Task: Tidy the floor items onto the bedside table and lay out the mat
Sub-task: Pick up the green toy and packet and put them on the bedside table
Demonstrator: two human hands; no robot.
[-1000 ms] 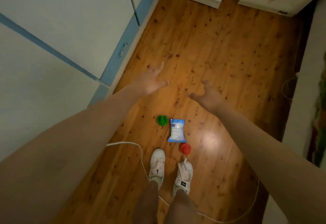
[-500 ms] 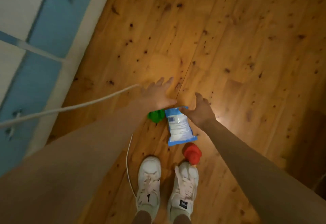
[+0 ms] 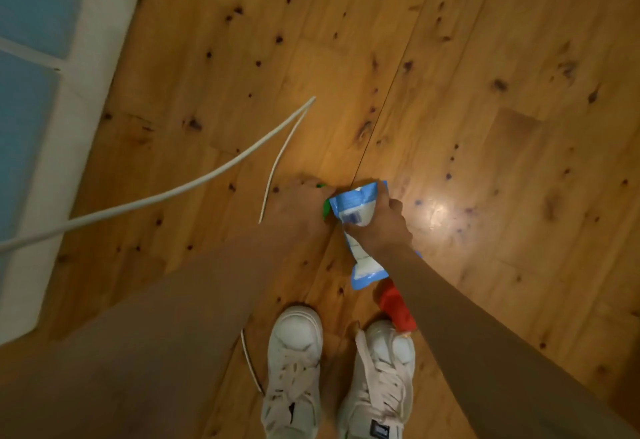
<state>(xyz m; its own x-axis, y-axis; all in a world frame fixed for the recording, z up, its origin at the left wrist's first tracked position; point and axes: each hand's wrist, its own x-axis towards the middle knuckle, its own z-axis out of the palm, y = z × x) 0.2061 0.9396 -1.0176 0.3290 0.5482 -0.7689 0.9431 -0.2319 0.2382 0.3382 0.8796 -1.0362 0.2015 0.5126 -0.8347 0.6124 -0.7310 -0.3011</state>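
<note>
On the wooden floor (image 3: 485, 127) in front of my shoes, my right hand (image 3: 381, 222) grips a blue and white packet (image 3: 356, 210) at its upper end. My left hand (image 3: 298, 203) covers a small green object (image 3: 326, 208), of which only slivers show at the fingers' edge; its fingers curl round it. A red object (image 3: 396, 305) lies on the floor beside my right shoe, partly hidden under my right forearm. The bedside table and the mat are out of view.
A white cable (image 3: 194, 182) loops across the floor to the left of my hands and runs back between my left arm and my white shoes (image 3: 298, 369). A white and blue cabinet front (image 3: 52, 92) lines the left edge.
I have bent lower and the camera has closed in on the floor. My right hand has closed on the packet's top and crumpled it. My left hand has dropped onto the green object.
</note>
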